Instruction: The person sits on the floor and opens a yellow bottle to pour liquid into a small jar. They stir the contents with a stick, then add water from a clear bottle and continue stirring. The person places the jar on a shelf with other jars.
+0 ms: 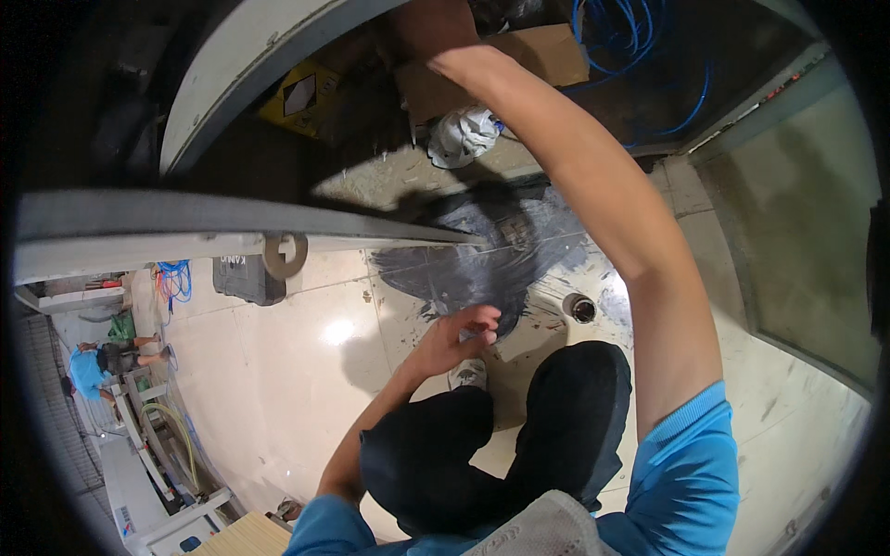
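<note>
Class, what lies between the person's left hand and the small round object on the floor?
In the head view, only floor tile, marked with dark smears, shows between the left hand and the small round object.

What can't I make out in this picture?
All in the head view:
Right hand: fingers and anything they hold, lost in shadow and at the top edge.
Cardboard: partly hidden behind the right arm.
Right foot: hidden below the right knee.
Other person: too small to tell what their hands hold.
</note>
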Available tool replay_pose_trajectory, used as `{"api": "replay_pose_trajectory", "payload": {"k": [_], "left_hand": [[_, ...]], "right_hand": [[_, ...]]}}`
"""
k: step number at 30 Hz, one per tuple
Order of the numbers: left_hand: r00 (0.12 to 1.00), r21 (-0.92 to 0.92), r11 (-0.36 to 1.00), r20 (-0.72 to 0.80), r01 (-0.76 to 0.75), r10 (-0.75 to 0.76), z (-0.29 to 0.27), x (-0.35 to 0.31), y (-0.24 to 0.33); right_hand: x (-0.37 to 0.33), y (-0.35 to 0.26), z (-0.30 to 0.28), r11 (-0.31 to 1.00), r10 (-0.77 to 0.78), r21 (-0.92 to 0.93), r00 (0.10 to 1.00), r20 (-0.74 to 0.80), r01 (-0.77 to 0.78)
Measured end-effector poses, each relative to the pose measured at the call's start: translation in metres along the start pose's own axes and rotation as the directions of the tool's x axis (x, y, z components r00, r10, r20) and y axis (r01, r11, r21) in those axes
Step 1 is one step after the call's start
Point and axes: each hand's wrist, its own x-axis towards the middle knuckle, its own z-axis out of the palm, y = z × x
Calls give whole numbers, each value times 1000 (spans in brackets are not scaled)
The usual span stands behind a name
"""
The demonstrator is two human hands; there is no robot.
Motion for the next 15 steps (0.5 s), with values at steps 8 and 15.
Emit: {"api": "replay_pose_trajectory", "payload": {"k": [8,15], "left_hand": [[562,462,742,-484,-487,670,9,56,50],[654,233,763,-402,-603,641,81,131,95]], "right_hand": [[13,-21,-250,949,228,105,874,429,-298],[-4,-52,-399,910,385,-128,693,610,-394]]}}
